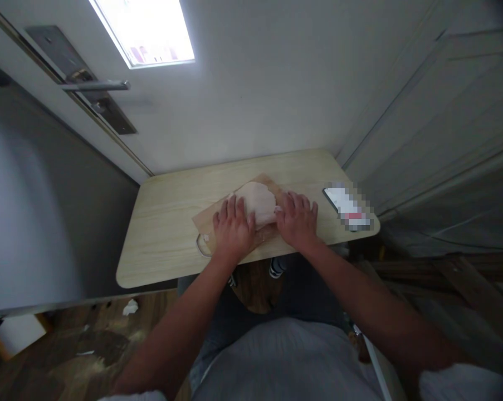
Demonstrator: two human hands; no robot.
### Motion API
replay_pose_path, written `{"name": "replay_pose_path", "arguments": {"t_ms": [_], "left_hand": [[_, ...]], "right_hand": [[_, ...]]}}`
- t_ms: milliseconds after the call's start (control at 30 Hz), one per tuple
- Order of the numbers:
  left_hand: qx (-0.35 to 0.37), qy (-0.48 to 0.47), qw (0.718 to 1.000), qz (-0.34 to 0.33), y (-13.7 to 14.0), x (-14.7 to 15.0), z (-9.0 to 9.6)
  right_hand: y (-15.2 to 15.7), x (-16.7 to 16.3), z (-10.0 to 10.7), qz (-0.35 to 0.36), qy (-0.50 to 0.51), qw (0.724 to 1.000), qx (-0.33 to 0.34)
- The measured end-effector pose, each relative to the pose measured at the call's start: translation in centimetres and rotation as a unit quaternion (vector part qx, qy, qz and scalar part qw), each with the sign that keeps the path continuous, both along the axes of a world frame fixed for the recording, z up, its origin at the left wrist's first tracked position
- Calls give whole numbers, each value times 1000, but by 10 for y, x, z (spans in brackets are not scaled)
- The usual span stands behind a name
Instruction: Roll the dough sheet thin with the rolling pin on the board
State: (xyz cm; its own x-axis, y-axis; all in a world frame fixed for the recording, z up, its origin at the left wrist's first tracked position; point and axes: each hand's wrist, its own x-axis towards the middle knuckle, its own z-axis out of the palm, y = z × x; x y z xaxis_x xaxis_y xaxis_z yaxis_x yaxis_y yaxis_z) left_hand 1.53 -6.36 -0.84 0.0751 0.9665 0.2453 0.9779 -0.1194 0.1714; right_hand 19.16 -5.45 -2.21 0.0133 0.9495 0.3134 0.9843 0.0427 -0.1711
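A pale, flat piece with an uneven edge, dough-like in look, lies on a brown sheet or thin board set at an angle on the table. My left hand rests on the left part of the pale piece, palm down with its fingers apart. On the right side, my right hand lies over the brown sheet's edge, its fingers stretched out and its thumb side touching the pale piece's rim. A curved metal loop shows beside the sheet's lower left corner. The palms hide part of both layers.
The light wooden table stands against a white door with a metal handle. A phone, partly pixelated, lies near the table's right end. Below are my legs and a wooden floor with a crumpled white scrap.
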Motion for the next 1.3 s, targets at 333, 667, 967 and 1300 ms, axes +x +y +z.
{"name": "replay_pose_path", "arguments": {"t_ms": [333,667,967,1300], "left_hand": [[-8,-2,1000,-20,-9,0,0],[-25,15,999,-24,28,0,6],[-36,23,998,-37,64,-3,6],[-63,15,997,-31,76,-5,7]], "right_hand": [[-8,-1,-16,-19,1,1000,-10],[21,-2,-3,-4,8,1000,-19],[51,-4,-2,-22,6,999,-33],[64,0,0,3,4,999,-34]]}}
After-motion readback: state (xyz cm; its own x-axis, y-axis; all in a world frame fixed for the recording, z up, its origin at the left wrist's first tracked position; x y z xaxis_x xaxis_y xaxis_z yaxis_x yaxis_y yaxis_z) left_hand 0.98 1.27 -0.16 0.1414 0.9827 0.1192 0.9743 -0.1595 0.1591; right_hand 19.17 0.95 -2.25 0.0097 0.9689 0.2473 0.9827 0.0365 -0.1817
